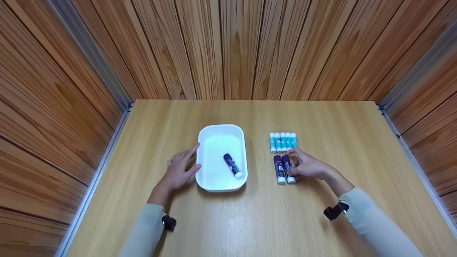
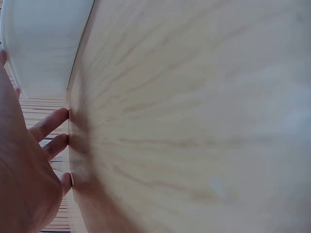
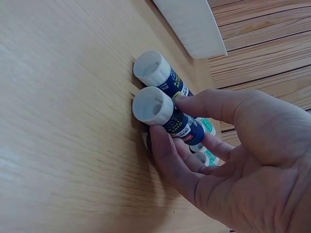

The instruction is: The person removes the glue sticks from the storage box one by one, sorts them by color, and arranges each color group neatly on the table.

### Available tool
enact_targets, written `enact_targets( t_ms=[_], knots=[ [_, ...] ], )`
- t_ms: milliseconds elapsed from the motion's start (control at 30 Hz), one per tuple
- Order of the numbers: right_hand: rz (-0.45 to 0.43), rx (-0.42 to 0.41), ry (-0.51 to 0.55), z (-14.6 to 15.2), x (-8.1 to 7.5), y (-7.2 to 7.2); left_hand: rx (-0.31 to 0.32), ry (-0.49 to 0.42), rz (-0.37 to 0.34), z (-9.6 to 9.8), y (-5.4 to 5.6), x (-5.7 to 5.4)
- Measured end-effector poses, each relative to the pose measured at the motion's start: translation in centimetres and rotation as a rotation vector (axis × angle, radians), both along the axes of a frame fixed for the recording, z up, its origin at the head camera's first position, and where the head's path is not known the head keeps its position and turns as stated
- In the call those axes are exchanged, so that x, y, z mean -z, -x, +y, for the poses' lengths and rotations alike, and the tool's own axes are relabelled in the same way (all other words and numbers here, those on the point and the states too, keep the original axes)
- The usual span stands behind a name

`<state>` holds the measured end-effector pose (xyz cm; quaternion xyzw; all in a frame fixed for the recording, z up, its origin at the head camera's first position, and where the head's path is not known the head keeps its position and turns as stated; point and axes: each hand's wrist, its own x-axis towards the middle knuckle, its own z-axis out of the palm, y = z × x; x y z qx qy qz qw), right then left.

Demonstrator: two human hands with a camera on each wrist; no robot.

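My right hand [image 1: 309,165] pinches a dark purple glue stick [image 3: 180,121] with a white end between thumb and fingers. Close against it lies a second purple glue stick [image 1: 279,169], whose white end faces the same way. A white plastic tub [image 1: 217,142] stands to the left, with one purple glue stick [image 1: 232,166] lying aslant on its floor. My left hand [image 1: 176,169] touches the tub's left side with thumb and forefinger. In the left wrist view, other fingers [image 2: 56,121] of that hand reach down to the table, spread and loosely bent.
Just beyond the purple sticks, several smaller teal-and-white glue sticks [image 1: 283,142] lie side by side in a row. The wooden table [image 1: 160,121] is enclosed by wood-plank walls [image 1: 235,53] at the back and both sides.
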<state>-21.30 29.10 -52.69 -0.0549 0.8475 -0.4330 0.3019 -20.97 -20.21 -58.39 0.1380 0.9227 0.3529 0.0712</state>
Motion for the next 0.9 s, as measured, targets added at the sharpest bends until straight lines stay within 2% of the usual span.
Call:
enact_targets(
  t_ms=[300, 467, 900],
  knots=[
    [-0.013, 0.018, 0.006, -0.4, -0.1, 0.2, -0.016, 0.0, -0.034, 0.0, 0.1, 0.0],
    [-0.027, -0.002, 0.013, -0.2, -0.4, 0.4, -0.009, 0.0, -0.028, 0.0, 0.1, 0.0],
    [0.041, -0.074, -0.033, -0.5, -3.4, 1.4, -0.004, -0.005, -0.016, 0.1, 0.0, 0.1]
  ],
)
